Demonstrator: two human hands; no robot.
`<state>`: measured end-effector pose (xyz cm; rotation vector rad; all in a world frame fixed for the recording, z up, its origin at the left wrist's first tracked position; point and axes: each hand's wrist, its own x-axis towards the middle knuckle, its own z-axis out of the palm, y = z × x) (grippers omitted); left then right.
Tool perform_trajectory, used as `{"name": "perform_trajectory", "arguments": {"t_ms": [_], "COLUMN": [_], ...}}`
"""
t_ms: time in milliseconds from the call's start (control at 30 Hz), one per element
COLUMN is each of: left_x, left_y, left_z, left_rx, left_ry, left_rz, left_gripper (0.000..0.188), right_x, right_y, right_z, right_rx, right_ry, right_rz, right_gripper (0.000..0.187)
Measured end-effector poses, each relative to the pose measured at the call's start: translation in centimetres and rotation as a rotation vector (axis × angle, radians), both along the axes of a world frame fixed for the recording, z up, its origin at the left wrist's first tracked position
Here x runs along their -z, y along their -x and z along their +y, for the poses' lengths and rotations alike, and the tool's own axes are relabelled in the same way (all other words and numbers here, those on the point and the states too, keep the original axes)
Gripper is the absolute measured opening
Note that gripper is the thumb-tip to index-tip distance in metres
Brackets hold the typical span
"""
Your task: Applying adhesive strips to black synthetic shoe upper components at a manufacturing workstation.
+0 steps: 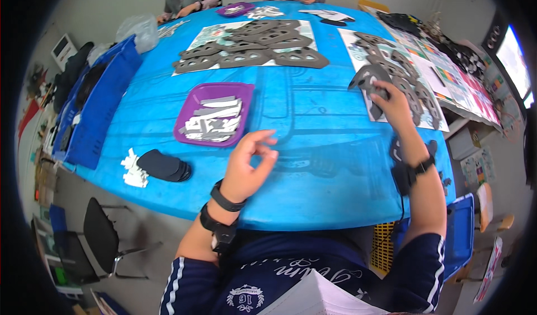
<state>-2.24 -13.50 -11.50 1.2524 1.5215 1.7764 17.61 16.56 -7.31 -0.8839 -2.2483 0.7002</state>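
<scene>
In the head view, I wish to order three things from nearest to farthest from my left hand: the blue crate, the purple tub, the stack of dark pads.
1. Purple tub: just beyond the left hand, slightly leftward.
2. Stack of dark pads: farther to the left.
3. Blue crate: at far left.

Bright overall; window [509, 57] washed out; fisheye rim black.

We have a tub [183, 113] of strips [217, 112] left of centre on the table [324, 105]. Pads [162, 165] stacked lower left, small pieces [135, 172] just left of them. Panels [263, 36] on sheets [347, 38], upper centre and upper right.
</scene>
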Motion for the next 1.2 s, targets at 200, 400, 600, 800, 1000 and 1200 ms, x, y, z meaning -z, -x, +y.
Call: {"name": "perform_trajectory", "arguments": {"t_ms": [200, 400, 600, 800, 1000, 1200], "left_x": [-2.5, -3.7, -7.2, -5.7, -4.7, -5.8], "left_y": [-1.4, -2.1, -0.1, 14.9, 19.0, 19.0], "left_z": [-0.9, -2.3, -1.8, 0.9, -0.2, -0.7], "left_rx": [-0.333, 0.348, 0.197, -0.049, 0.047, -0.029], "left_ry": [0.066, 0.038, 0.385, 0.907, 1.029, 0.935], "left_rz": [1.164, 0.905, 0.670, 1.327, 1.091, 1.009], "left_gripper": [0.065, 0.050, 0.056, 0.035, 0.031, 0.013], "right_x": [-2.9, -1.2, 3.2, 6.7, 7.3, 8.2], "right_y": [-4.3, -8.7, -9.1, -9.9, -10.1, -10.6], "right_z": [-14.8, -19.3, -18.2, -16.9, -16.6, -16.1], "right_rx": [-0.465, -0.398, -0.158, -0.102, -0.014, -0.049], "right_ry": [0.998, 0.336, -0.205, -0.091, 0.130, 0.170], "right_rz": [0.393, 0.063, 0.108, 0.150, 0.314, 0.327], "right_gripper": [0.043, 0.046, 0.025, 0.028, 0.031, 0.031]}}
